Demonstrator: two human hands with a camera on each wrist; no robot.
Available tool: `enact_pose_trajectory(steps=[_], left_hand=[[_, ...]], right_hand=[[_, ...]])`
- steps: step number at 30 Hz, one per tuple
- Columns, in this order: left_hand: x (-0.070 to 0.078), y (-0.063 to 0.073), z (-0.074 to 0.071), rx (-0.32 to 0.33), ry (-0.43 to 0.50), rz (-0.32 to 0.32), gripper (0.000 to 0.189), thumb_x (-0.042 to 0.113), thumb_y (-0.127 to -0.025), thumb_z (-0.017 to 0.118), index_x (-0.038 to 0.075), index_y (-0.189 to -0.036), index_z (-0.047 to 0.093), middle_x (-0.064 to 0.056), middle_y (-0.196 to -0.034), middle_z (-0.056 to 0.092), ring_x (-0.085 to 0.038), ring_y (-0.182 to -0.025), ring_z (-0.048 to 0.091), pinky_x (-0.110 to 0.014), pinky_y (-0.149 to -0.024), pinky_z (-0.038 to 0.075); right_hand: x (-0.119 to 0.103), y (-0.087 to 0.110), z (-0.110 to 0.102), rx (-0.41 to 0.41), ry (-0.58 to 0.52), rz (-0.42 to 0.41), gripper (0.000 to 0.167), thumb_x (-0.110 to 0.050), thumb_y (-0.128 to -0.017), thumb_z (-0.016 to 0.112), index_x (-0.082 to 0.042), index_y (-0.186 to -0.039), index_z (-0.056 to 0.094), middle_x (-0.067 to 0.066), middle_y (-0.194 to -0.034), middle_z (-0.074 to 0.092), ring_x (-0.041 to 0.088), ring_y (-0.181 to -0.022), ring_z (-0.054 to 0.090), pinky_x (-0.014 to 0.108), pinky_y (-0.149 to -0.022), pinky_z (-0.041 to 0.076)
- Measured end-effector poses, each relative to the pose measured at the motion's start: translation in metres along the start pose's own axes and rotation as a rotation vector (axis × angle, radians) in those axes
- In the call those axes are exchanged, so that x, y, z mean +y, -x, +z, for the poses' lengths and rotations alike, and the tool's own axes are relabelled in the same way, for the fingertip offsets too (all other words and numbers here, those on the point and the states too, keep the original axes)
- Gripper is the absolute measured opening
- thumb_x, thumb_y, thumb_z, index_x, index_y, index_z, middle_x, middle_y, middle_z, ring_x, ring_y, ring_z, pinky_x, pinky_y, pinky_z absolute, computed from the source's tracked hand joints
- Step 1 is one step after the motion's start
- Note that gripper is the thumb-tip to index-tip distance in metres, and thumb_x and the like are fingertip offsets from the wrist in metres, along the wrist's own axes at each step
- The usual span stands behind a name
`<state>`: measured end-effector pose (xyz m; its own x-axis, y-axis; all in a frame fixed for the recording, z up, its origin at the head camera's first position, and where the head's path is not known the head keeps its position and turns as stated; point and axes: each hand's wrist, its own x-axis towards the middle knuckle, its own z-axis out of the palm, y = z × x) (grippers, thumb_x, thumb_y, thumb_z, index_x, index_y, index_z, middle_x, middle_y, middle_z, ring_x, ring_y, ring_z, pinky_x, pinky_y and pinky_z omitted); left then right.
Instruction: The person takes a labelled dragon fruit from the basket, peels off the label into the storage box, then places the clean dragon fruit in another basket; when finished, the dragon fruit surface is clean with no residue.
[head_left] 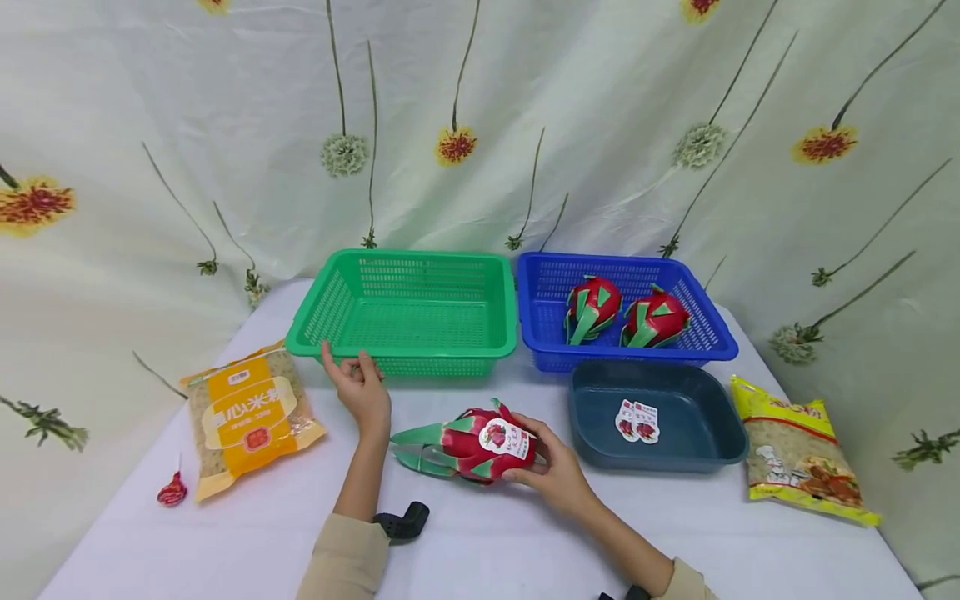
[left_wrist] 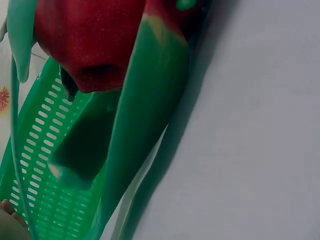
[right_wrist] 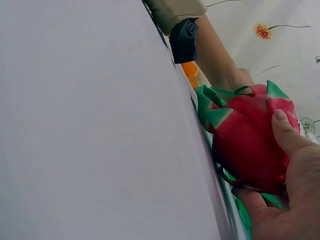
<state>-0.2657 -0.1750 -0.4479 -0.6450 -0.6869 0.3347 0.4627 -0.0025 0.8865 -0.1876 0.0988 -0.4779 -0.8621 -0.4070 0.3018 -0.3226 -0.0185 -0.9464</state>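
My right hand (head_left: pixel 553 471) grips a red dragon fruit (head_left: pixel 468 450) by its right end, thumb on the near side. The fruit has long green leaf tips pointing left and a white label (head_left: pixel 504 438) on its upper side. In the right wrist view, the thumb lies along the red skin. My left hand (head_left: pixel 363 396) is raised at the front rim of the green basket (head_left: pixel 420 358), holding nothing, its fingers loosely bent; whether it touches the rim I cannot tell. Only a bit of that hand shows in the left wrist view, where the dragon fruit (left_wrist: pixel 90 45) looms close.
A blue basket (head_left: pixel 626 265) holds two dragon fruits (head_left: pixel 595 307). Before it stands a dark tray (head_left: pixel 675 425) with label stickers (head_left: pixel 637 421). A yellow bag (head_left: pixel 798 454) lies far right. At left are an orange bag (head_left: pixel 251 417) and a red lollipop (head_left: pixel 172 490).
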Motion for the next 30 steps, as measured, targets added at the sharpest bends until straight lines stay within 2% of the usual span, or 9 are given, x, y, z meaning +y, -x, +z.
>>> enact_pose_trajectory(steps=[6, 10, 11, 13, 16, 19, 21, 25, 30], left_hand=[[0.006, 0.003, -0.002, 0.013, -0.194, 0.011, 0.055, 0.024, -0.097, 0.046, 0.019, -0.145, 0.019, 0.001, -0.081, 0.049, -0.014, -0.060, 0.049, -0.018, -0.053, 0.040], [0.019, 0.015, -0.007, -0.011, -0.314, 0.126, 0.045, 0.022, -0.097, 0.047, 0.015, -0.139, 0.031, 0.000, -0.079, 0.053, -0.009, -0.055, 0.045, -0.017, -0.049, 0.035], [0.022, 0.019, -0.008, -0.060, -0.321, 0.181, 0.042, 0.019, -0.097, 0.048, 0.012, -0.136, 0.035, -0.002, -0.079, 0.054, -0.008, -0.057, 0.045, -0.017, -0.050, 0.035], [0.029, 0.026, -0.009, -0.239, -0.312, 0.296, 0.040, 0.012, -0.093, 0.053, 0.005, -0.131, 0.042, -0.007, -0.083, 0.057, -0.009, -0.064, 0.049, -0.019, -0.055, 0.038], [0.034, 0.036, -0.010, -0.643, -0.302, 0.379, 0.052, 0.013, -0.087, 0.062, 0.006, -0.134, 0.041, -0.011, -0.102, 0.059, -0.018, -0.088, 0.054, -0.031, -0.073, 0.043], [0.035, 0.044, -0.010, -0.986, -0.354, 0.309, 0.077, 0.029, -0.079, 0.071, 0.018, -0.143, 0.031, -0.009, -0.126, 0.050, -0.023, -0.114, 0.046, -0.047, -0.088, 0.040], [0.033, 0.048, -0.010, -1.133, -0.409, 0.229, 0.092, 0.040, -0.072, 0.075, 0.027, -0.146, 0.023, -0.008, -0.136, 0.043, -0.024, -0.122, 0.039, -0.051, -0.092, 0.039], [0.028, 0.054, -0.012, -1.276, -0.485, 0.113, 0.106, 0.047, -0.062, 0.081, 0.038, -0.146, 0.017, -0.005, -0.140, 0.041, -0.022, -0.122, 0.042, -0.044, -0.087, 0.046], [0.029, 0.058, -0.012, -1.319, -0.543, 0.127, 0.107, 0.050, -0.057, 0.083, 0.043, -0.144, 0.022, 0.004, -0.133, 0.047, -0.016, -0.113, 0.049, -0.032, -0.081, 0.049]], right_hand=[[0.002, 0.000, -0.004, 0.018, -0.082, 0.015, 0.068, 0.003, -0.075, 0.072, -0.003, -0.135, 0.040, 0.017, -0.137, 0.040, 0.030, -0.117, 0.049, 0.035, -0.084, 0.049], [0.002, 0.001, -0.005, 0.026, -0.102, 0.025, 0.068, 0.000, -0.075, 0.074, -0.004, -0.134, 0.041, 0.016, -0.136, 0.041, 0.030, -0.117, 0.049, 0.036, -0.084, 0.049], [0.002, 0.001, -0.005, 0.027, -0.110, 0.025, 0.068, 0.000, -0.075, 0.074, -0.004, -0.134, 0.042, 0.016, -0.136, 0.042, 0.030, -0.117, 0.049, 0.036, -0.084, 0.048], [0.002, 0.002, -0.005, 0.030, -0.133, 0.024, 0.067, 0.001, -0.074, 0.073, -0.003, -0.134, 0.042, 0.017, -0.136, 0.042, 0.028, -0.117, 0.049, 0.036, -0.085, 0.048], [0.002, 0.001, -0.005, 0.030, -0.180, 0.001, 0.065, 0.004, -0.075, 0.072, 0.000, -0.133, 0.042, 0.019, -0.136, 0.042, 0.026, -0.117, 0.050, 0.035, -0.086, 0.047], [0.001, 0.001, -0.005, 0.023, -0.205, -0.043, 0.062, 0.006, -0.076, 0.069, 0.004, -0.131, 0.041, 0.021, -0.135, 0.042, 0.027, -0.118, 0.050, 0.035, -0.088, 0.047], [0.000, 0.001, -0.004, 0.015, -0.207, -0.064, 0.060, 0.007, -0.078, 0.068, 0.005, -0.131, 0.042, 0.022, -0.135, 0.042, 0.027, -0.118, 0.050, 0.035, -0.088, 0.046], [-0.001, 0.001, -0.004, -0.012, -0.205, -0.098, 0.059, 0.009, -0.079, 0.066, 0.007, -0.132, 0.040, 0.024, -0.136, 0.040, 0.026, -0.119, 0.048, 0.035, -0.089, 0.046], [-0.001, 0.001, -0.003, -0.028, -0.225, -0.102, 0.061, 0.010, -0.079, 0.065, 0.007, -0.133, 0.037, 0.025, -0.138, 0.037, 0.025, -0.122, 0.046, 0.035, -0.090, 0.045]])
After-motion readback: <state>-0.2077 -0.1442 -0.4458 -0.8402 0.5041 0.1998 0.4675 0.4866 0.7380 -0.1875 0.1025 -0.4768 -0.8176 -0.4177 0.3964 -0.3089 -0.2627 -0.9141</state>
